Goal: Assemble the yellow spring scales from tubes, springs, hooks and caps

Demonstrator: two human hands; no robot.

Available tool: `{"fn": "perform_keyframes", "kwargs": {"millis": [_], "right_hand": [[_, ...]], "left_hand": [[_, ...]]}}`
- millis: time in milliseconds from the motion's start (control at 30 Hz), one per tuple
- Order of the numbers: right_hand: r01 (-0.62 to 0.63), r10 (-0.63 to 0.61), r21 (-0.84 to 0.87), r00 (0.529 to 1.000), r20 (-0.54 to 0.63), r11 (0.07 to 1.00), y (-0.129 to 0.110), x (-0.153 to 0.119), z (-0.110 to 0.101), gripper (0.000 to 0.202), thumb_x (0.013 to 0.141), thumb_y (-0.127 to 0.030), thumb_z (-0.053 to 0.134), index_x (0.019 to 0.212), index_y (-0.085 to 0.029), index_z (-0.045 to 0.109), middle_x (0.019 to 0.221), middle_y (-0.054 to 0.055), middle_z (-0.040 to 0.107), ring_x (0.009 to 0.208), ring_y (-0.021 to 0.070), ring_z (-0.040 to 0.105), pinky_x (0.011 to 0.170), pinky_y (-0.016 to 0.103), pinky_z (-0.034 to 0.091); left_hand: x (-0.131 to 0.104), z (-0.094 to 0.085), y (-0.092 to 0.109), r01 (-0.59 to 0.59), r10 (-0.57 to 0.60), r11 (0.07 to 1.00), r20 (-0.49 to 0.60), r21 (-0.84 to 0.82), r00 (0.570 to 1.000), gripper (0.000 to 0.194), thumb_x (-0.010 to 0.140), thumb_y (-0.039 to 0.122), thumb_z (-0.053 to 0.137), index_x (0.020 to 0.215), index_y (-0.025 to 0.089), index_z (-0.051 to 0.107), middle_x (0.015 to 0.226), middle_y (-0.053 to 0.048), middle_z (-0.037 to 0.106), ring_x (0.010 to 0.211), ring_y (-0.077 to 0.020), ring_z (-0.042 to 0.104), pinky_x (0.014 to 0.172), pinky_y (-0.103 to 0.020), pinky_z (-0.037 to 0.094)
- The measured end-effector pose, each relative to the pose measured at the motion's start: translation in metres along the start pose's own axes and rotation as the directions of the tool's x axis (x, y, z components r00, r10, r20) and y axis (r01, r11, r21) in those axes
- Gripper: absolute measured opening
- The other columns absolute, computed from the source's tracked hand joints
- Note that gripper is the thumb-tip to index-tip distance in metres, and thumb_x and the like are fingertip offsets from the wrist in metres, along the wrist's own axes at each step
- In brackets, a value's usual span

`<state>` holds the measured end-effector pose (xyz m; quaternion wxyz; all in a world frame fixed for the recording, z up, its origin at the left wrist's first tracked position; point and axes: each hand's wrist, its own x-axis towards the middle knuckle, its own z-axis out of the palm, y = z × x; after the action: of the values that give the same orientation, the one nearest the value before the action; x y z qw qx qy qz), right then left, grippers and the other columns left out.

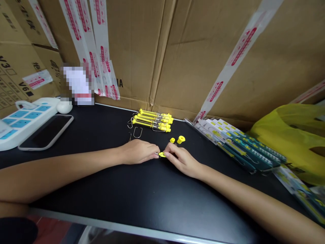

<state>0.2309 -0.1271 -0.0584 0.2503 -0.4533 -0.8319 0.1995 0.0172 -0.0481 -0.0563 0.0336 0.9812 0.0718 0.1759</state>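
Observation:
Near the middle of the black table, my left hand (140,151) pinches the left end of a small yellow piece (161,155) with a thin metal part. The fingertips of my right hand (181,160) close on its right end. Just behind my right hand lie a small yellow cap (172,140) and a larger flanged yellow cap (181,139). Several yellow spring-scale-like tubes with hooks (153,119) are piled behind my hands. A bent wire loop (137,132) rests in front of the pile, beyond my left hand.
At the left are a white power strip (33,113), a phone (48,132) and a round white object (64,106). Packaged items (238,145) and a yellow bag (291,135) lie at the right. Cardboard (132,51) stands along the back.

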Motion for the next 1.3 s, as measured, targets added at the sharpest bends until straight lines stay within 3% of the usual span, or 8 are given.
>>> {"fn": "perform_keyframes", "kwargs": {"millis": [333,567,800,1000,1300], "right_hand": [[0.024,-0.023,-0.044,0.999,0.038,0.999,0.0024,-0.0008,0.0019,0.019,0.093,-0.038,0.043,0.086,-0.02,0.047,0.076,0.002,0.059,0.062,0.0127,0.054,0.057,0.023,0.038],[0.031,-0.029,-0.045,0.998,0.052,0.999,0.0019,0.0006,0.0003,0.02,0.092,-0.037,0.044,0.083,-0.02,0.046,0.07,0.0,0.056,0.058,0.0116,0.051,0.055,0.022,0.037],[0.038,-0.033,-0.067,0.997,0.074,0.997,0.0002,0.0012,-0.0012,0.019,0.094,-0.036,0.04,0.085,-0.021,0.045,0.073,0.0,0.057,0.06,0.0116,0.053,0.056,0.022,0.037],[0.071,-0.058,-0.145,0.994,0.096,0.987,0.0,0.0018,-0.0019,0.022,0.095,-0.034,0.036,0.08,-0.021,0.045,0.064,-0.002,0.05,0.053,0.0111,0.046,0.054,0.022,0.035],[0.083,-0.071,-0.098,0.991,0.116,0.992,0.0011,0.001,-0.0027,0.023,0.096,-0.033,0.035,0.085,-0.02,0.05,0.068,-0.001,0.055,0.057,0.0108,0.05,0.058,0.022,0.037]], "left_hand": [[0.0002,-0.0013,0.0006,0.022,-0.022,1.0,0.019,0.01,1.0,0.032,0.098,0.036,0.027,0.092,0.018,0.053,0.08,0.0,0.062,0.071,-0.0132,0.06,0.06,-0.022,0.041],[0.0005,-0.0038,0.0022,0.037,-0.038,0.999,0.058,0.016,0.998,0.029,0.097,0.034,0.03,0.094,0.018,0.053,0.083,0.0,0.061,0.072,-0.0131,0.06,0.062,-0.021,0.041],[-0.0007,-0.0018,0.0013,0.031,-0.031,0.999,-0.006,0.029,1.0,0.026,0.097,0.033,0.031,0.096,0.018,0.052,0.084,0.001,0.062,0.074,-0.0126,0.06,0.062,-0.021,0.041],[-0.0003,-0.0033,0.0025,0.033,-0.032,0.997,-0.005,0.071,0.999,0.026,0.097,0.03,0.029,0.095,0.018,0.051,0.085,0.0,0.062,0.073,-0.0131,0.06,0.062,-0.022,0.041],[-0.001,-0.0033,0.0007,-0.026,0.023,0.994,0.026,0.105,0.999,0.03,0.098,0.031,0.027,0.099,0.018,0.054,0.084,0.0,0.059,0.072,-0.0122,0.058,0.062,-0.022,0.041]]}}
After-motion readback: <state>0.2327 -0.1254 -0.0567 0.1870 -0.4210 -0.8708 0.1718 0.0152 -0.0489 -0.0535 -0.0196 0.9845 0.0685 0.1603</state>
